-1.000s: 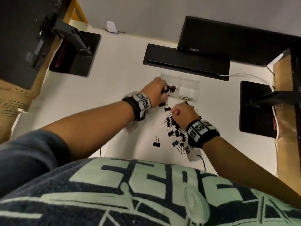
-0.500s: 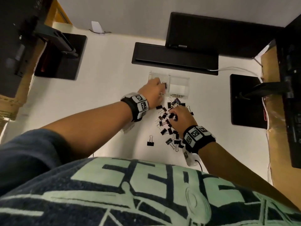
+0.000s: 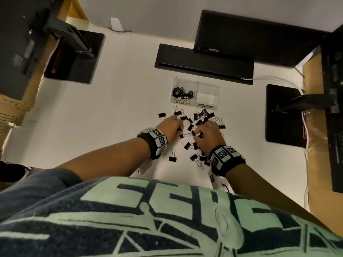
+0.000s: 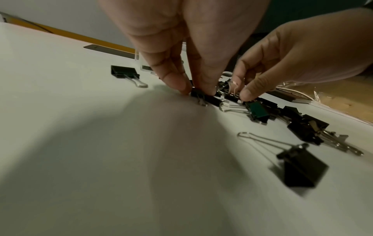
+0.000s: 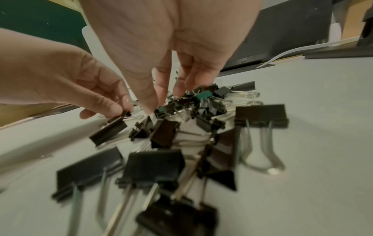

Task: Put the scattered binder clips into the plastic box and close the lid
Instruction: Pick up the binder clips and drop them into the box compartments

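A clear two-compartment plastic box (image 3: 215, 89) stands open beyond the pile. Its left compartment holds small black binder clips (image 3: 182, 92); the right one looks empty. Several black binder clips (image 3: 194, 119) lie scattered on the white desk in front of it. My left hand (image 3: 179, 127) is down at the pile's left side and its fingertips (image 4: 179, 84) pinch a small black clip (image 4: 198, 94) lying on the desk. My right hand (image 3: 196, 133) is close beside it, thumb and fingers (image 5: 149, 102) closed on a small clip (image 5: 167, 108) in the heap.
A black keyboard (image 3: 204, 64) and a monitor (image 3: 250, 34) stand behind the box. Black monitor bases sit at the left (image 3: 74, 56) and right (image 3: 284, 115). A white cable (image 3: 269, 77) runs at the back right. One clip (image 3: 172, 157) lies apart near my left wrist.
My left hand has come back from the box's left compartment to the scattered pile and taken hold of a clip. My right hand has stayed in the pile.
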A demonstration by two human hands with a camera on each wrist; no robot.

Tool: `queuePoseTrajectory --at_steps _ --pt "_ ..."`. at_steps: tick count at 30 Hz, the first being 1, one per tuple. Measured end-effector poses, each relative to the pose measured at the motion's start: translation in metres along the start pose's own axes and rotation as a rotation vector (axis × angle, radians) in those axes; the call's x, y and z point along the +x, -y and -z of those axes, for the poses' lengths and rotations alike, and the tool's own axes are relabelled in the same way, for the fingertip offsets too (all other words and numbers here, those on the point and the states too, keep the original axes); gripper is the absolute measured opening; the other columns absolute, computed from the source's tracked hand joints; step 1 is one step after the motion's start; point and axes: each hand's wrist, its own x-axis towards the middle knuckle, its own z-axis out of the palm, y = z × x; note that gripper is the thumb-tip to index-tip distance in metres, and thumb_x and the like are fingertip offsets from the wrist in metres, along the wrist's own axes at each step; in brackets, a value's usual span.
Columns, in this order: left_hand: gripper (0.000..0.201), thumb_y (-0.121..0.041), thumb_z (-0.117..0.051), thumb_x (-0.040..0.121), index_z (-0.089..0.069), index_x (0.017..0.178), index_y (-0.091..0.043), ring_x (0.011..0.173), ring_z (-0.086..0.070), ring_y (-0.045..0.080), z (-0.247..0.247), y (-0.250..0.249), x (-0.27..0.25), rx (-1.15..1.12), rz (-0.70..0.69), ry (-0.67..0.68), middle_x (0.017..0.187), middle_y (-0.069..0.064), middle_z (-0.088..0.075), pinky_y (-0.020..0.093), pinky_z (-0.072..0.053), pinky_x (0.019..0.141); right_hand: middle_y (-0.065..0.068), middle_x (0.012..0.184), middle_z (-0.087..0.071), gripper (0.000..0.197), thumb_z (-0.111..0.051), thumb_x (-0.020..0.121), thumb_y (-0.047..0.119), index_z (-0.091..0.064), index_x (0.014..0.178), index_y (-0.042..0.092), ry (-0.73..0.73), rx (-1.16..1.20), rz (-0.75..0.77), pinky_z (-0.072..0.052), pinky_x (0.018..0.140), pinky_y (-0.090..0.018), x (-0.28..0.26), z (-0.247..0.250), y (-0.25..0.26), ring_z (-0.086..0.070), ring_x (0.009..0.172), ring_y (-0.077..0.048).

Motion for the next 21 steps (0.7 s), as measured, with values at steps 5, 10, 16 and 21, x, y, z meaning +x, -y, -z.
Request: queuePoseTrajectory --at_steps 5,10,16,21 --pt "0.025 -0.013 -0.049 0.092 -0.059 0.114 -0.013 0.096 -0.058 0.026 0.000 0.009 -0.006 -0.020 0.013 0.023 0.115 0.009 -0.052 0.040 -0.051 0.088 -0.003 0.121 -0.049 0.028 -0.063 0.086 0.025 -0.059 0.113 0.018 0.002 -0.017 0.036 -0.044 0.095 -0.034 0.000 0.003 0.003 -0.040 0.121 -0.019" --pt "0.029 -0.008 -0.047 0.090 -0.058 0.117 -0.012 0.096 -0.056 0.029 0.001 0.009 -0.013 0.052 -0.015 0.036 0.114 0.011 -0.050 0.037 -0.051 0.082 -0.004 0.126 -0.050 0.033 -0.059 0.088 0.015 -0.057 0.120 0.014 0.067 -0.097 0.094 -0.039 0.100 -0.033 0.002 -0.003 0.011 -0.037 0.124 -0.021" --pt "0.016 0.002 -0.047 0.083 -0.053 0.091 -0.011 0.085 -0.051 0.026 0.011 0.008 -0.017 0.009 0.015 0.013 0.097 0.009 -0.051 0.030 -0.040 0.072 -0.008 0.113 -0.054 0.015 -0.055 0.089 0.009 -0.059 0.103 0.008 0.082 -0.100 0.105 -0.037 0.092 -0.028 0.004 -0.006 0.010 -0.043 0.113 -0.024" --pt "0.021 -0.003 -0.042 0.087 -0.054 0.098 -0.016 0.088 -0.055 0.027 0.011 0.004 -0.024 -0.021 0.006 -0.006 0.100 0.007 -0.054 0.028 -0.040 0.072 -0.007 0.112 -0.056 0.016 -0.053 0.090 0.009 -0.058 0.105 0.009 0.082 -0.075 0.106 -0.037 0.087 -0.025 0.002 -0.009 0.010 -0.044 0.111 -0.022"
